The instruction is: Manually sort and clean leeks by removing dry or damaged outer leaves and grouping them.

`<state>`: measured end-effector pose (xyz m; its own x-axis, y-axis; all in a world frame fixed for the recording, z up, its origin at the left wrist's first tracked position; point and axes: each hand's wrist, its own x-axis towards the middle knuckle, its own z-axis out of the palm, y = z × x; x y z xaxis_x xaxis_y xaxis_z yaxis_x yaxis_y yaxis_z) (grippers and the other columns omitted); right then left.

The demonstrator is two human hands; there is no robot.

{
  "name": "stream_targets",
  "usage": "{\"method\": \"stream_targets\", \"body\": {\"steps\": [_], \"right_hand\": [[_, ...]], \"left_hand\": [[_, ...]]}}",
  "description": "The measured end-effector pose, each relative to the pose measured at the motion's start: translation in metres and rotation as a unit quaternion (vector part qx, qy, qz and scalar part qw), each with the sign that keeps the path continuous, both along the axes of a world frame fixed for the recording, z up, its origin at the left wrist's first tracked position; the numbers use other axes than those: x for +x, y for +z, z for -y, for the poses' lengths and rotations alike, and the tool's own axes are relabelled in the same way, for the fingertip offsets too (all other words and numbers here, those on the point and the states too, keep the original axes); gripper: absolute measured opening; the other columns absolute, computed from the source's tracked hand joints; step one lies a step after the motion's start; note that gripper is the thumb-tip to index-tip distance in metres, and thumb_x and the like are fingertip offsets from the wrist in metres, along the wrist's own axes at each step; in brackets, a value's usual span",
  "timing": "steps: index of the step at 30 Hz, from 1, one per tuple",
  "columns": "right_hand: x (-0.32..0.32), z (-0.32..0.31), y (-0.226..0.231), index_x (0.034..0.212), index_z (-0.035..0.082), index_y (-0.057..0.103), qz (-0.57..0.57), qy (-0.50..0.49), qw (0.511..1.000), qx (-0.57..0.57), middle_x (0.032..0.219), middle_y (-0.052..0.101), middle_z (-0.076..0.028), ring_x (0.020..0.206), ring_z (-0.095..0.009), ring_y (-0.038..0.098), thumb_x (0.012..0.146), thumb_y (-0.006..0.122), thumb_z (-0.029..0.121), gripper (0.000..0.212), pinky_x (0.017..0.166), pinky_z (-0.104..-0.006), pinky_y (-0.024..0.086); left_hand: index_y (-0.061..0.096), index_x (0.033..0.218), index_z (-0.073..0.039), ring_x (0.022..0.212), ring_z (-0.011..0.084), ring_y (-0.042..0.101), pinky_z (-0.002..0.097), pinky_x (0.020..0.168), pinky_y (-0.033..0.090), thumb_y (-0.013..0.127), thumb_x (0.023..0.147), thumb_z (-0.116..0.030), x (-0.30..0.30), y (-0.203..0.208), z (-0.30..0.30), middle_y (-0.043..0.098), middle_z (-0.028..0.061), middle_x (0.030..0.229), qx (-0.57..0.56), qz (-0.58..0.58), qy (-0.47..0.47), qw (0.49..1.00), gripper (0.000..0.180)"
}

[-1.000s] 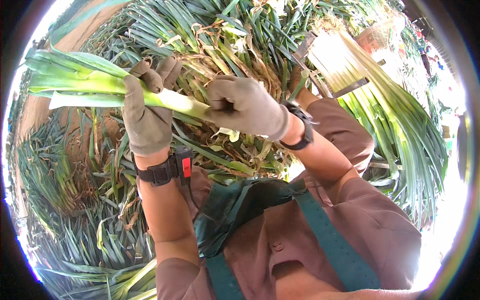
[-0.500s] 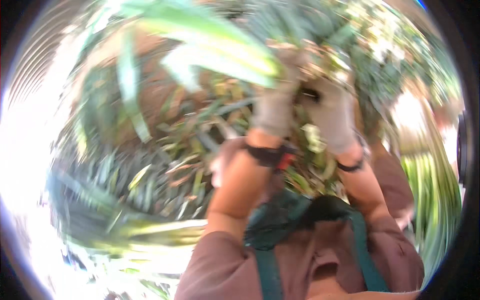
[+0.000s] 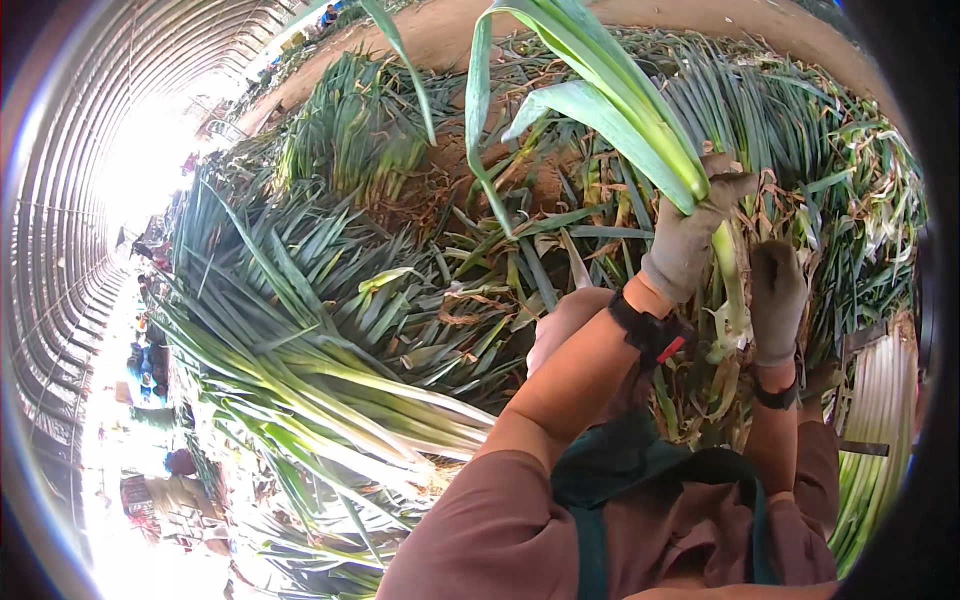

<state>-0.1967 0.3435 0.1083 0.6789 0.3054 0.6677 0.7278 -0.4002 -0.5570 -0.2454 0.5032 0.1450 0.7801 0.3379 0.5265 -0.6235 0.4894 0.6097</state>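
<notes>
Brown earthen ground (image 3: 440, 45), largely covered with leeks and loose leaves.
The earth shows as a curving strip along the far side and as a reddish-brown patch nearer the middle. Left of that patch, a clump of leeks (image 3: 350, 130) lies with its leaf tips toward the far side. Along the left side spreads a broad heap of dark green leaves (image 3: 270, 265); at its near edge, pale-stemmed leeks (image 3: 400, 395) lie with their roots toward the person. Yellowed and withered trimmings (image 3: 470, 300) litter the middle, and another leek heap (image 3: 800, 120) covers the far right.
</notes>
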Motion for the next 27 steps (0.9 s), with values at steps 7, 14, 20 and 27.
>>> {"method": "stream_targets", "body": {"steps": [7,14,20,27], "right_hand": [[0.08,0.121,-0.07,0.109,0.005,0.062,-0.086,-0.305,0.892,-0.322,0.101,0.067,-0.017,0.092,-0.037,0.064,0.097,0.054,0.015,0.018,0.075,-0.0433,0.053],[0.003,-0.044,-0.002,0.125,0.001,0.055,-0.087,0.046,0.98,0.176,0.108,0.064,-0.018,0.096,-0.027,0.065,0.098,0.048,0.008,0.029,0.083,-0.0368,0.052],[0.08,-0.06,-0.052,0.114,0.002,0.062,-0.235,0.204,0.944,0.112,0.104,0.067,-0.013,0.092,-0.026,0.065,0.095,0.051,0.016,0.026,0.078,-0.0362,0.051],[0.058,-0.035,-0.064,0.113,0.011,0.072,-0.188,0.248,0.921,-0.235,0.098,0.072,-0.014,0.09,-0.021,0.067,0.092,0.06,0.036,0.035,0.085,-0.0377,0.05]], "left_hand": [[0.047,0.13,0.005,0.111,0.0266,0.063,0.0378,0.099,0.046,0.058,0.091,-0.004,0.019,0.003,0.001,0.063,0.0146,0.114,-0.037,0.002,-0.002,0.999,0.041],[0.044,0.136,0.001,0.118,0.0188,0.056,0.0293,0.098,0.045,0.054,0.092,0.006,0.028,-0.043,0.018,0.057,0.0104,0.128,-0.084,-0.058,0.093,0.99,0.046],[0.046,0.137,0.001,0.111,0.0177,0.058,0.03,0.097,0.045,0.06,0.093,-0.003,0.019,-0.021,0.025,0.062,0.0114,0.125,-0.058,-0.052,0.047,0.996,0.046],[0.05,0.134,-0.002,0.117,0.0273,0.058,0.0381,0.101,0.046,0.07,0.088,-0.033,-0.013,0.009,-0.021,0.059,0.0146,0.127,0.069,-0.066,0.05,0.994,0.059]]}}
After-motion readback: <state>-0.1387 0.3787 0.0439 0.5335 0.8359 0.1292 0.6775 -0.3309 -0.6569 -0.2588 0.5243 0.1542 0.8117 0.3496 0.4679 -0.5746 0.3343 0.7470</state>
